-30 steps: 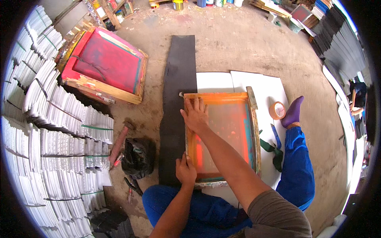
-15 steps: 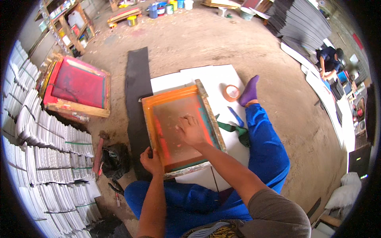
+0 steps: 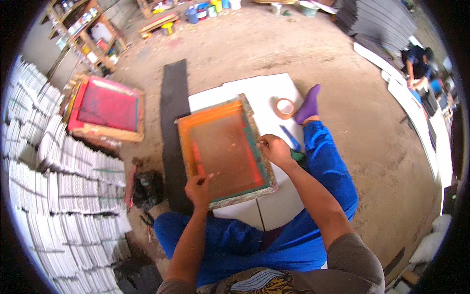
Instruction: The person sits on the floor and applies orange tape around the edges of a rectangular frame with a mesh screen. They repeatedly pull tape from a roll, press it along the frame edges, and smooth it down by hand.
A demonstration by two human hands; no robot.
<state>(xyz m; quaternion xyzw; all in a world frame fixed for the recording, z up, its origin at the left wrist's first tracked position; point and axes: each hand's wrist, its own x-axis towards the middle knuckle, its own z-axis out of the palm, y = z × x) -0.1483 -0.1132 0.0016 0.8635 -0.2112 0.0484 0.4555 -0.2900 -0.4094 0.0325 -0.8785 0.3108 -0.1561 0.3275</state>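
One orange-bordered rectangular wooden screen (image 3: 223,149), long axis pointing away, leftward. My left hand (image 3: 198,193), right hand (image 3: 278,151): fingers (image 3: 266,140) curled; pinch undetermined.

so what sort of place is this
Probably a screen-printing workshop: a framed mesh screen lies in the middle, a red-stained screen sits to the left, and coloured tubs stand at the back.

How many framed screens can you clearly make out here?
2: an orange-edged screen near the centre and a red screen at the left. More may be hidden beneath the red one or too small to tell.
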